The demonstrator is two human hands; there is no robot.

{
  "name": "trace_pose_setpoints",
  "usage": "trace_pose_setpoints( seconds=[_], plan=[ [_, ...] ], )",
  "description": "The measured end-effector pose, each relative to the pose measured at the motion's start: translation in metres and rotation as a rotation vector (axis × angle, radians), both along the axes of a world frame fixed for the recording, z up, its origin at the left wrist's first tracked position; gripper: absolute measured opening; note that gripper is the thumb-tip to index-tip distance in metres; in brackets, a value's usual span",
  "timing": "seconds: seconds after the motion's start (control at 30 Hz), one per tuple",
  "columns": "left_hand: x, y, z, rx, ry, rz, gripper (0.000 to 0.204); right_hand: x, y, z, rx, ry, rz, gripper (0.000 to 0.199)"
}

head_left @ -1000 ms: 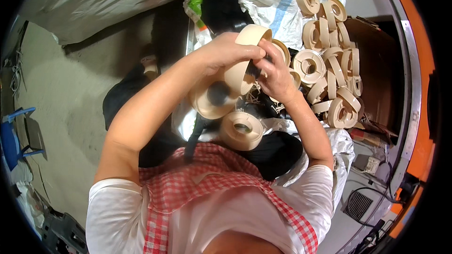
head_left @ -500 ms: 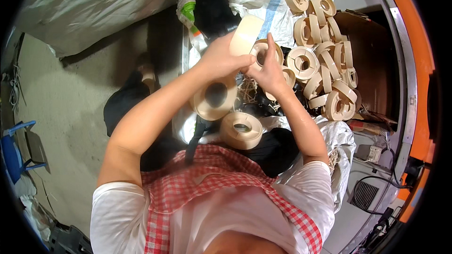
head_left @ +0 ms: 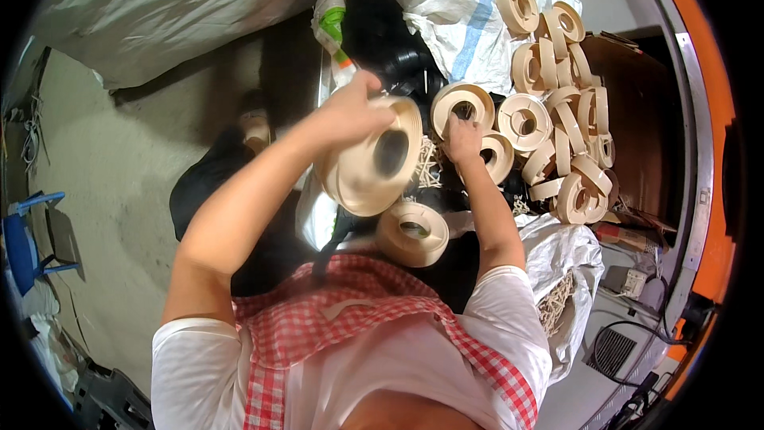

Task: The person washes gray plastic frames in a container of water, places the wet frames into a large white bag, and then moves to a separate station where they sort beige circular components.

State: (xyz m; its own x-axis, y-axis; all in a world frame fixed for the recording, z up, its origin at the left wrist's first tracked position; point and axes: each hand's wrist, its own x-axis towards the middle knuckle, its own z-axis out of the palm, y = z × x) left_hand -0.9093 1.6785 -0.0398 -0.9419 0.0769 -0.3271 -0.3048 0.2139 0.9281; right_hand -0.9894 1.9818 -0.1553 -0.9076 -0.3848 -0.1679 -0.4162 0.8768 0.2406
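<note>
One cream tape roll (head_left: 372, 161), dark-cored, gripped in left hand (head_left: 350, 111); right hand (head_left: 461, 137) clutching another roll (head_left: 463, 105).

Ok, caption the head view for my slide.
Left hand holds a large beige tape roll while right hand reaches a roll beside the pile.

The person wears a plain white short-sleeved cotton T-shirt (head_left: 446, 366), its sleeves ending above the elbows and leaving both forearms bare. Over it lies a red-and-white checked fabric apron (head_left: 318, 326), its bib covering the chest and a checked strap (head_left: 493, 366) running diagonally across the right shoulder. Dark trousers (head_left: 215, 199) cover the legs. No gloves, rings, watch or wristbands show on the left hand (head_left: 350, 111) or the right hand (head_left: 461, 137).
</note>
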Motion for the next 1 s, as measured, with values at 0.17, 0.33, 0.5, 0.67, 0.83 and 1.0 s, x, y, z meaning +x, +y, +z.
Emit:
trace_pose_setpoints(
  seconds=[0.17, 0.33, 0.5, 0.67, 0.83, 1.0],
  plan=[
    [0.002, 0.001, 0.011, -0.667, 0.112, -0.241, 0.046, -0.011, -0.008, 0.043, -0.549, 0.032, -0.400, 0.046],
    [-0.016, 0.018, -0.008, -0.094, 0.300, 0.277, 0.060, 0.002, -0.088, 0.126, -0.771, -0.021, 0.069, 0.048],
    [-0.034, 0.015, 0.016, 0.670, 0.205, 0.486, 0.042, -0.037, -0.108, 0.110, -1.482, -0.199, 0.009, 0.037],
    [-0.035, 0.005, 0.028, 0.819, 0.234, 0.590, 0.036, -0.092, -0.054, -0.038, -0.765, -0.204, -0.739, 0.050],
    [-0.036, 0.014, 0.019, 0.725, 0.279, 0.616, 0.061, -0.082, -0.076, -0.091, -1.034, -0.190, -1.033, 0.040],
    [-0.034, 0.016, 0.035, 0.445, 0.352, 0.422, 0.072, -0.055, -0.062, -0.009, -1.357, -0.211, -0.767, 0.023]
  ],
)
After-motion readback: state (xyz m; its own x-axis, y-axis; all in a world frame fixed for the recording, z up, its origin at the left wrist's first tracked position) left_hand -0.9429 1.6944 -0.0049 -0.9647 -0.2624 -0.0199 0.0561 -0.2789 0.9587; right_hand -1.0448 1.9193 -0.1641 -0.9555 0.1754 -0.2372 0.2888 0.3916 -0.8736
